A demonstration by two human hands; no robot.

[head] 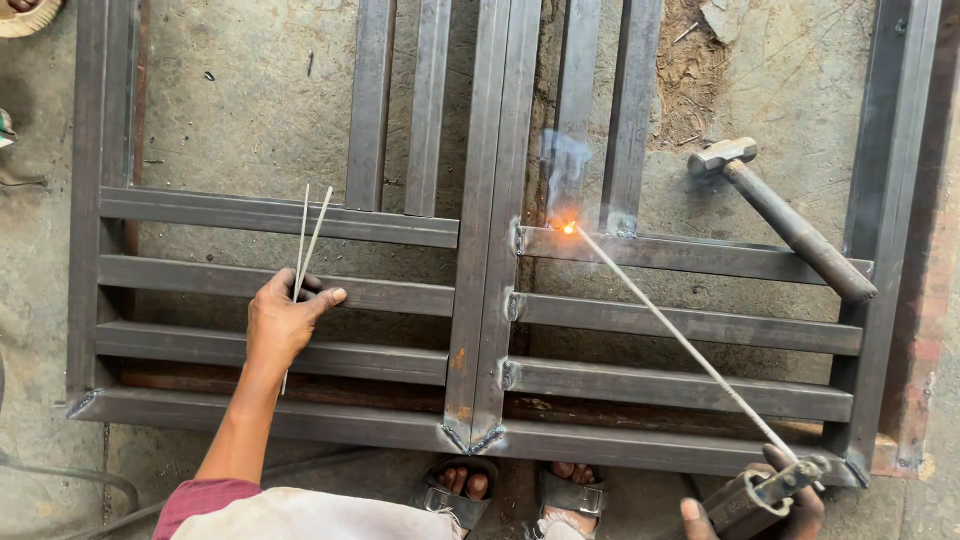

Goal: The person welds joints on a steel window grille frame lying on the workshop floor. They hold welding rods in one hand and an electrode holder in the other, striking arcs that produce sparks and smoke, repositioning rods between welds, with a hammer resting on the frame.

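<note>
A steel frame (480,300) of square tubes lies flat on the ground in front of me. My left hand (282,320) rests on one of its horizontal bars and grips two spare welding rods (310,235) that point away from me. My right hand (770,500) at the lower right grips an electrode holder (760,492). A long welding rod (680,335) runs from it up to a joint, where its tip glows orange (569,228) with smoke rising above it.
A hammer (785,215) lies across the frame's upper right bars. My sandalled feet (510,490) stand at the frame's near edge. A cable (70,485) curves at lower left. Concrete floor with dirt and debris surrounds the frame.
</note>
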